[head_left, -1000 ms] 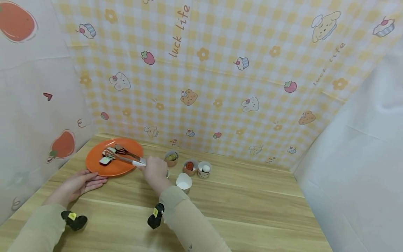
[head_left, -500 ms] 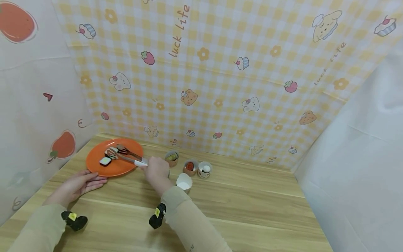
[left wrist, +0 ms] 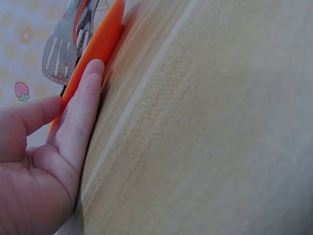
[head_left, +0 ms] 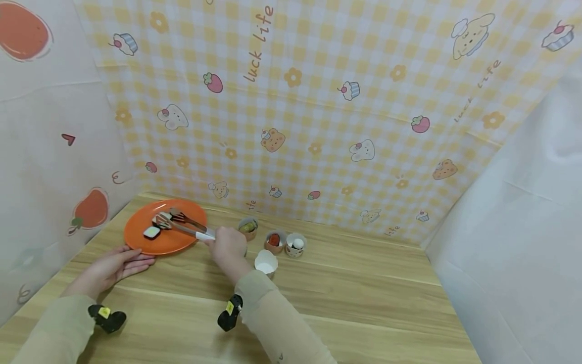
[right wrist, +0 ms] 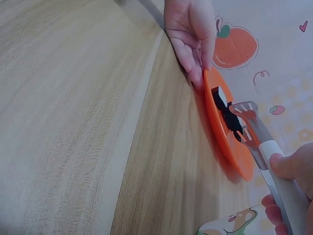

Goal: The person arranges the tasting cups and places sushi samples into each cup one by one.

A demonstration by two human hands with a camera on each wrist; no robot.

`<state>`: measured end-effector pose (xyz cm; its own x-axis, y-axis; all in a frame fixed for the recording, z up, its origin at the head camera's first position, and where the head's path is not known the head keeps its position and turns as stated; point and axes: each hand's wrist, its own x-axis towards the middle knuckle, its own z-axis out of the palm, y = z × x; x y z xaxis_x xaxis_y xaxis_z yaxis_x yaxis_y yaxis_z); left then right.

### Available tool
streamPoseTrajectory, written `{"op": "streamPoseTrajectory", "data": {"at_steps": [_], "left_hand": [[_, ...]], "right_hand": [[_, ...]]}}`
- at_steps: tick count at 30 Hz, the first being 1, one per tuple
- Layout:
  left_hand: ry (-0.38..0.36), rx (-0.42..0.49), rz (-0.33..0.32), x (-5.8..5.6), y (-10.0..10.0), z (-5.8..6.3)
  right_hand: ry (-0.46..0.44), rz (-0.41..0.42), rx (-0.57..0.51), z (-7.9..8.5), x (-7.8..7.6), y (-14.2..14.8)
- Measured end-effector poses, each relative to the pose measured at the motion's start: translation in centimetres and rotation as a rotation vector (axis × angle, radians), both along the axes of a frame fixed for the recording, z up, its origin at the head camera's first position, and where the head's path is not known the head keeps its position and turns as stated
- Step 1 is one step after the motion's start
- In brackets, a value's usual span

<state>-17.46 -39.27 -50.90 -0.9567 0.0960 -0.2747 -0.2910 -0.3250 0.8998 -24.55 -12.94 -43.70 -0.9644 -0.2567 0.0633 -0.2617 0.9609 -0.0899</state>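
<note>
On the left of the table in the head view lies an orange plate (head_left: 175, 246) with a few dark-edged sushi rolls. One roll (head_left: 152, 232) sits apart, nearest the front rim. My right hand (head_left: 229, 250) grips white-handled metal tongs (head_left: 204, 236). Their slotted heads (right wrist: 248, 122) reach over the plate, around or against a roll (head_left: 162, 221); whether they clamp it I cannot tell. My left hand (head_left: 119, 266) holds the plate's front rim, thumb (left wrist: 46, 111) on top and fingers along the outer side and underneath.
Right of the plate stand several small paper cups. One holds a greenish item (head_left: 248, 227), one a reddish item (head_left: 274, 240), one a white ball (head_left: 297, 243). A white cup (head_left: 265, 263) stands closer; another is mostly behind my right hand. A patterned cloth (head_left: 318, 111) hangs behind.
My right hand and the tongs have shifted slightly to the right, and the roll at the tongs' heads has moved a little right with them. My left hand and the plate stay in place.
</note>
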Motion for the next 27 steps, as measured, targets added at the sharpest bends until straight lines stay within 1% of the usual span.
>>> {"op": "streamPoseTrajectory", "data": {"at_steps": [7, 16, 22, 27], "left_hand": [[0.000, -0.006, -0.001, 0.1, 0.1, 0.2], [-0.002, -0.009, -0.004, 0.1, 0.0, 0.1], [-0.001, -0.001, -0.009, 0.1, 0.1, 0.1], [-0.009, -0.010, -0.001, 0.1, 0.1, 0.2]], "right_hand": [[0.007, 0.020, -0.025, 0.4, 0.2, 0.4], [0.027, 0.027, -0.098, 0.8, 0.4, 1.0], [0.032, 0.039, -0.127, 0.7, 0.4, 1.4], [0.039, 0.069, -0.136, 0.7, 0.4, 1.9]]}}
